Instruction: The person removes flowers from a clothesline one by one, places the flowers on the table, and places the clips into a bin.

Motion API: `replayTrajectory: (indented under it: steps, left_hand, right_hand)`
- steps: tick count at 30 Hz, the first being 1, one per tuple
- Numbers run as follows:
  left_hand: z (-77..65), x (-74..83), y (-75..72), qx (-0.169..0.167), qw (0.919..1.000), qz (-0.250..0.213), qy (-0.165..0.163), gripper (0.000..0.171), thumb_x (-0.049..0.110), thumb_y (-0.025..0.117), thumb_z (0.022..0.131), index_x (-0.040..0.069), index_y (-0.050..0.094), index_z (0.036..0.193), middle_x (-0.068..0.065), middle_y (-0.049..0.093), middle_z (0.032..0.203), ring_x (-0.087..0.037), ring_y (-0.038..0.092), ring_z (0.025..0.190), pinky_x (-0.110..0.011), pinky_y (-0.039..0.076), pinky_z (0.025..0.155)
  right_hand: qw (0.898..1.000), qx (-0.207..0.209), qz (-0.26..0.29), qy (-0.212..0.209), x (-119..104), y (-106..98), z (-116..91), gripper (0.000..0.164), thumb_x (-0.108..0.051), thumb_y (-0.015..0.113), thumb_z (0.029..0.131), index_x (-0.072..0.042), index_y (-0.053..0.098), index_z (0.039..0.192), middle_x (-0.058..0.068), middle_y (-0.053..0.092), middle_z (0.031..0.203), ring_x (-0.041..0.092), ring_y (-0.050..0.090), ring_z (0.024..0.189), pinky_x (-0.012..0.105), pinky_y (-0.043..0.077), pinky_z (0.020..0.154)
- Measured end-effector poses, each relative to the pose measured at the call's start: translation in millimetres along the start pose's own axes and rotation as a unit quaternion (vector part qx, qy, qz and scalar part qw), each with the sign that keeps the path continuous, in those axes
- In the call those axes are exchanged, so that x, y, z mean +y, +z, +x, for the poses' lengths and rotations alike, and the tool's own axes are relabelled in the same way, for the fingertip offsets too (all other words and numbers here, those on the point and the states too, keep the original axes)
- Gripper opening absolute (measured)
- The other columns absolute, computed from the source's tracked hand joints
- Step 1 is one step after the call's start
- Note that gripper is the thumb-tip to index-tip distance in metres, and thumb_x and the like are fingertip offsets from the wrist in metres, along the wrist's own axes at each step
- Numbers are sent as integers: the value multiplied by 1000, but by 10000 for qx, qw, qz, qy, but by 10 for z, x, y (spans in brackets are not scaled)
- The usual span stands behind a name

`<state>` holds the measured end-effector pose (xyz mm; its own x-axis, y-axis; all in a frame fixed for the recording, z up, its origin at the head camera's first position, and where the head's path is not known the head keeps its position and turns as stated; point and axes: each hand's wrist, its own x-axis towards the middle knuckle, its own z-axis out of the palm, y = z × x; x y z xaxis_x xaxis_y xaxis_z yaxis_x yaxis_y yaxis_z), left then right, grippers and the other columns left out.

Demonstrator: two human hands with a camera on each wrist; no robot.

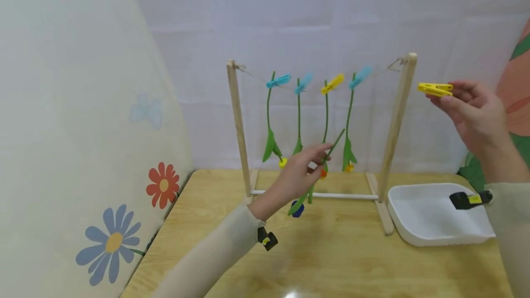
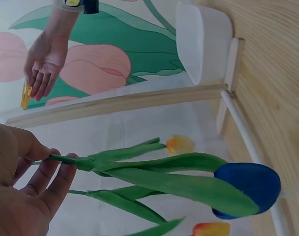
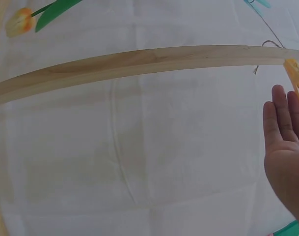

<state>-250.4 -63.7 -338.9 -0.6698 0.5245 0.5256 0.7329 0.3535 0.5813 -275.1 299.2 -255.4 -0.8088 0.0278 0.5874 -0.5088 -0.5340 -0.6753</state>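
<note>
My left hand (image 1: 295,177) pinches the green stem of an artificial tulip (image 2: 252,189) with a dark blue head, in front of a wooden rack (image 1: 237,118). The blue head points down, and the bare stem end sticks up past my fingers. At the right, outside the rack's post, my right hand (image 1: 478,114) pinches a yellow clothespin (image 1: 434,89) between thumb and fingers. Several tulips hang head down from the rack's string, held by blue clothespins (image 1: 278,81) and another yellow clothespin (image 1: 332,84). An orange-yellow tulip (image 2: 179,145) hangs behind the blue one.
A white plastic basin (image 1: 439,238) stands on the wooden table (image 1: 331,261) right of the rack. A white bar (image 1: 345,196) joins the rack's feet. Pale cloth (image 1: 290,8) hangs behind, and a flower-painted panel (image 1: 83,128) stands along the left.
</note>
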Motion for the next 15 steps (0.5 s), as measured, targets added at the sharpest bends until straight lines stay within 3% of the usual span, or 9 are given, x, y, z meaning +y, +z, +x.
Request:
replayTrajectory:
  steps: [4, 9, 15]
  left_hand:
    - [-145, -53, -35, -66, 9993, 376, -8, 58, -10, 59, 93, 9, 51, 148, -12, 68, 118, -20, 68, 98, -18, 57, 72]
    - [-271, -92, -118, -298, 9963, 809, 23, 60, -10, 62, 93, 12, 51, 148, -10, 70, 116, -17, 69, 97, -20, 57, 77]
    - [-391, -117, -154, -555, 9924, 1085, 180, 62, -9, 62, 93, 13, 50, 149, -9, 70, 119, -18, 70, 98, -21, 57, 78]
  right_hand:
    - [9993, 193, -290, 138, 63, -54, -93, 26, 19, 54, 94, 9, 60, 117, 16, 70, 109, 24, 71, 103, 29, 57, 92]
    - [9963, 447, -698, 206, 135, -126, -194, 25, 14, 57, 95, 7, 62, 119, 12, 66, 111, 20, 68, 105, 23, 55, 93]
    - [9963, 502, -664, 233, 215, -264, -360, 27, 15, 54, 96, 6, 64, 119, 11, 65, 108, 18, 69, 101, 23, 56, 91]
